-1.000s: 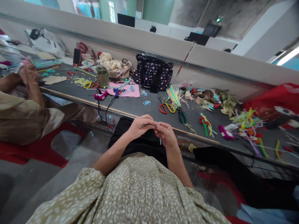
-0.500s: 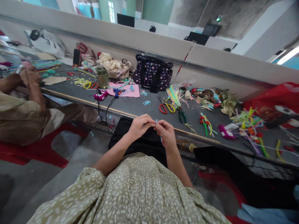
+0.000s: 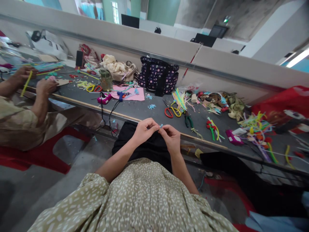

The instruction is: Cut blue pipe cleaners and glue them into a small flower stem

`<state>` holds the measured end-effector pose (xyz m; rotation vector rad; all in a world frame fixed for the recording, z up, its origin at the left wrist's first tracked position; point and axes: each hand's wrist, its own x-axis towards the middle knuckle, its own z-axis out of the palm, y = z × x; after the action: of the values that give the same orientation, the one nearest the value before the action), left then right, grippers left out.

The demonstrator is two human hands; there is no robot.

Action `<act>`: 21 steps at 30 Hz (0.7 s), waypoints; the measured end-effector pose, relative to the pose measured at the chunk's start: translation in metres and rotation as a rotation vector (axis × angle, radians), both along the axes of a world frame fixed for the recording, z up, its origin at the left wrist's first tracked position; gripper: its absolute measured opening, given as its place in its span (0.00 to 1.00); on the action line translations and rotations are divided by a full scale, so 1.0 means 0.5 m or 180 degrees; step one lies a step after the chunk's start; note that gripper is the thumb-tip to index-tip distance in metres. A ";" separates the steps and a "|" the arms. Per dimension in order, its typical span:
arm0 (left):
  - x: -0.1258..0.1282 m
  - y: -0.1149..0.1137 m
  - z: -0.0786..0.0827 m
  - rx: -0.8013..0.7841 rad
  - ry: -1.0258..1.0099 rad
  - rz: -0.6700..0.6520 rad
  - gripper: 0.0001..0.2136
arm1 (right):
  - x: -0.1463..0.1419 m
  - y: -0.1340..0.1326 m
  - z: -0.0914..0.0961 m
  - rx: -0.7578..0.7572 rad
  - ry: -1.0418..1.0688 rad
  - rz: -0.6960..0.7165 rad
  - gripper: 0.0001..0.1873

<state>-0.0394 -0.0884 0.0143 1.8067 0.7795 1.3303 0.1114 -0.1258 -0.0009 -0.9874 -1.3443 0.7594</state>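
Above my lap, at the table's near edge, my left hand point(image 3: 146, 130) and my right hand point(image 3: 171, 136) meet at the fingertips. Both pinch a small light-blue pipe cleaner piece point(image 3: 161, 126), of which only a short tip shows; the fingers hide the rest. On the table beyond lie red-and-yellow scissors point(image 3: 173, 111), dark green pliers point(image 3: 188, 120) and a bundle of pastel pipe cleaners point(image 3: 180, 100). Small blue pieces point(image 3: 152, 106) rest ahead of my hands.
A blue glue gun point(image 3: 120, 95) lies on pink paper point(image 3: 138, 95), its cord hanging over the edge. Behind stands a dotted bag point(image 3: 158, 75); a glass jar point(image 3: 106, 80) is left of it. A co-worker's hands point(image 3: 45, 85) are at the far left, a red bag point(image 3: 280, 101) at right.
My fingers have shifted slightly around the blue piece, and the strand below my right hand no longer shows. The co-worker's hands have moved apart, one now holding a yellow strip.
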 end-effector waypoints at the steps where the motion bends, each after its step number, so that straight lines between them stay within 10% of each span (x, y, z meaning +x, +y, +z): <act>1: 0.000 0.001 -0.001 -0.0073 -0.0003 -0.0002 0.11 | 0.000 -0.001 0.001 0.0041 -0.0059 -0.0023 0.08; 21: 0.004 0.007 0.000 -0.1556 -0.0787 -0.0630 0.17 | 0.001 -0.004 -0.001 0.0479 -0.0591 -0.0191 0.05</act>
<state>-0.0376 -0.0850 0.0142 1.2714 0.6964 1.0911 0.1119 -0.1278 -0.0015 -0.9916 -1.5019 0.5229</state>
